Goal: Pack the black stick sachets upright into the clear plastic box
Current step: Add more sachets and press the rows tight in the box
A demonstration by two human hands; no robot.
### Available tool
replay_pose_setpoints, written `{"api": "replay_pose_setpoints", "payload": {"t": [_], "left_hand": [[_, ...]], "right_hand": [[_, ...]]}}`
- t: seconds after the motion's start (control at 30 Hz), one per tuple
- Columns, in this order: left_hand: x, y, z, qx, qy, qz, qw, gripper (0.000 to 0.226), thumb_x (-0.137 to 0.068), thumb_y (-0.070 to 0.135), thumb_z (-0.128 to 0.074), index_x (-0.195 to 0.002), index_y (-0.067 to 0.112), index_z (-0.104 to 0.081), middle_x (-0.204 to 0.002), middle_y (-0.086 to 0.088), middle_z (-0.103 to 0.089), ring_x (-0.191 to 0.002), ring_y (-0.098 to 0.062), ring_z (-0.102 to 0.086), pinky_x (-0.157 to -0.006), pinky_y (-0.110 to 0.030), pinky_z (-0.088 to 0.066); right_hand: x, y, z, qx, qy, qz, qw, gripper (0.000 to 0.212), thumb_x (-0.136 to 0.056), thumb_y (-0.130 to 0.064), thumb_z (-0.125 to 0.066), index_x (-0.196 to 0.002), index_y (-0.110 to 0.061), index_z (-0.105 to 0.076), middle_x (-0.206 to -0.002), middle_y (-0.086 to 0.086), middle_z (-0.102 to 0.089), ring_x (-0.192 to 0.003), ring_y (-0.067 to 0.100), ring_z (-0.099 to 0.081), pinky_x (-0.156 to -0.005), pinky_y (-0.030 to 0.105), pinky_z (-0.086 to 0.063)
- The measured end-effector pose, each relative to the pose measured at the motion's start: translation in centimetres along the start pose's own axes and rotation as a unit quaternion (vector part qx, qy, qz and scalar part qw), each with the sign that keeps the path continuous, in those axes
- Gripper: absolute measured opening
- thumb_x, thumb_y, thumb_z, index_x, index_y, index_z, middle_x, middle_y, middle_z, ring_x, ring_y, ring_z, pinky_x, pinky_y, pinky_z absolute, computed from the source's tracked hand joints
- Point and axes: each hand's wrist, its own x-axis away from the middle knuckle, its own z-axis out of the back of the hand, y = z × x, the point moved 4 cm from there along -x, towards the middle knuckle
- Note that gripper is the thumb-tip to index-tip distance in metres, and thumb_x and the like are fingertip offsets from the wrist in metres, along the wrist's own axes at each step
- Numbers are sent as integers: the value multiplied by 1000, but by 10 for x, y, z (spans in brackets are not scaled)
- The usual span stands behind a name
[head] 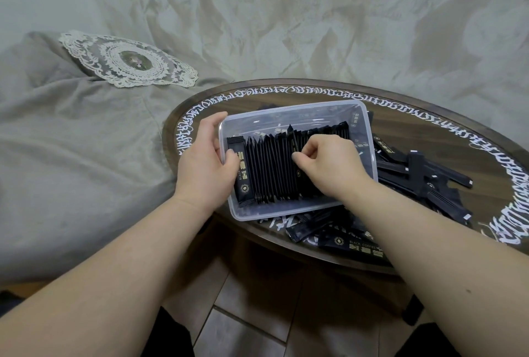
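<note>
The clear plastic box (300,109) sits tilted on a round dark table, resting partly on loose sachets. Inside it stands a row of black stick sachets (269,167) on edge, packed side by side. My left hand (204,162) grips the box's left rim, thumb inside against the end sachet with gold print (242,176). Within the box my right hand (329,164) has its fingers curled, pinching one sachet (292,139) that sticks up above the row. A loose pile of sachets (420,173) lies to the right of the box, and more sachets (337,237) lie in front of it.
The round wooden table (429,121) has white script around its rim. A grey bed cover with a lace doily (128,60) lies to the left. Wood floor tiles (257,313) show below the table edge, between my forearms.
</note>
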Motion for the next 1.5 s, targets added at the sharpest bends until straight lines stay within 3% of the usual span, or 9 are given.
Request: {"api": "replay_pose_setpoints", "payload": {"t": [0.13,0.37,0.47,0.6,0.83,1.07,1.2,1.4,1.5], "left_hand": [[1,3,0,-1,-5,-8,1000,56,-82,6,-55,-132,29,-44,-66,-2,-57,-66,-21,-56,-75,-36,-46],[1,2,-1,0,-3,-2,1000,56,-82,7,-55,-131,29,-44,-66,-2,-57,-64,-19,-54,-73,-36,-46],[0,1,0,-4,-3,3,1000,56,-83,6,-55,-132,29,-43,-64,6,-54,-62,-10,-53,-72,-32,-44],[0,-1,0,2,-4,7,1000,56,-82,6,-55,-132,30,-43,-69,8,-58,-64,-7,-55,-74,-31,-45],[0,2,1,-7,-10,-5,1000,57,-82,6,-55,-133,30,-44,-64,5,-54,-59,-6,-51,-69,-28,-40],[0,4,0,-13,-11,1,1000,57,-82,6,-55,-133,28,-44,-62,6,-51,-59,-7,-50,-69,-28,-39],[0,5,0,-16,-11,0,1000,57,-82,6,-55,-134,28,-43,-61,7,-50,-59,-7,-50,-68,-28,-38],[1,4,0,-12,-10,9,1000,57,-83,6,-55,-134,27,-43,-62,10,-50,-60,-5,-51,-69,-28,-38],[2,3,1,-14,-8,10,1000,57,-83,6,-56,-134,28,-43,-63,11,-51,-61,-3,-52,-70,-27,-37]], "right_hand": [[-1,1,-3,23,-11,8,1000,16,-89,-26,-58,-75,-18,-58,-78,-1,-63,-84,23,-59,-68,28,-41],[0,-1,-7,31,-59,0,998,21,-90,-26,-59,-71,-17,-59,-82,2,-68,-86,23,-62,-72,27,-45],[2,4,-5,-26,-89,-34,995,27,-89,-28,-61,-70,-10,-66,-71,6,-71,-69,18,-65,-71,29,-53],[6,7,-3,-57,-136,-65,987,25,-87,-23,-62,-67,-8,-67,-63,7,-71,-48,8,-59,-59,21,-48],[3,-1,-4,0,-76,-42,996,27,-88,-25,-61,-61,-18,-61,-68,3,-68,-79,25,-67,-79,35,-54],[3,-1,-11,27,-89,-31,995,23,-88,-22,-58,-70,-11,-67,-73,7,-69,-81,25,-64,-72,27,-50],[4,-3,-11,47,-80,-15,996,23,-88,-21,-57,-78,-4,-69,-78,11,-69,-82,29,-62,-70,31,-50],[7,-2,-9,34,-80,-18,996,28,-90,-28,-58,-76,-7,-69,-75,9,-70,-79,25,-65,-75,33,-53],[7,0,-5,4,-87,-41,995,20,-89,-25,-58,-72,-17,-64,-76,3,-70,-82,22,-67,-78,32,-53]]}}
